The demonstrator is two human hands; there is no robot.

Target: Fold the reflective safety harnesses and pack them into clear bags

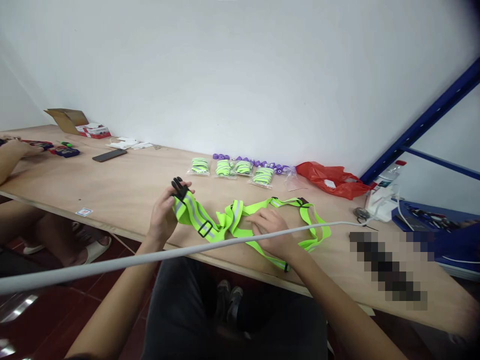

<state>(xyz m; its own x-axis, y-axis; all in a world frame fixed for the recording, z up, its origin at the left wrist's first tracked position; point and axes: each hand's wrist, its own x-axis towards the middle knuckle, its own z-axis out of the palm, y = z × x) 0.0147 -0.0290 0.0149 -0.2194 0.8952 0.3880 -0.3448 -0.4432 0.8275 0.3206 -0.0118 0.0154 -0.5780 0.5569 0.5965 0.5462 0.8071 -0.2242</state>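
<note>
My left hand (164, 210) is closed round one end of a neon-yellow reflective harness strap (195, 212), just above the table's front edge. A black plastic buckle (180, 186) pokes up past its fingers. From there the strap hangs down through a black slider (205, 229) to a twisted, bunched part. My right hand (270, 232) is over the middle of the strap, fingers bent around the webbing; its fingertips are partly hidden. More of the harness lies in loops on the table beyond and right of this hand. A grey-white cable (210, 246) crosses in front of both forearms.
Several bagged neon straps (262, 176) lie behind, before a row of purple pieces (258, 163). A red plastic bag (332, 179) and a bottle (392, 172) are at right. Far left are a phone (109, 155), a carton (69, 120) and another person's arm (13, 155).
</note>
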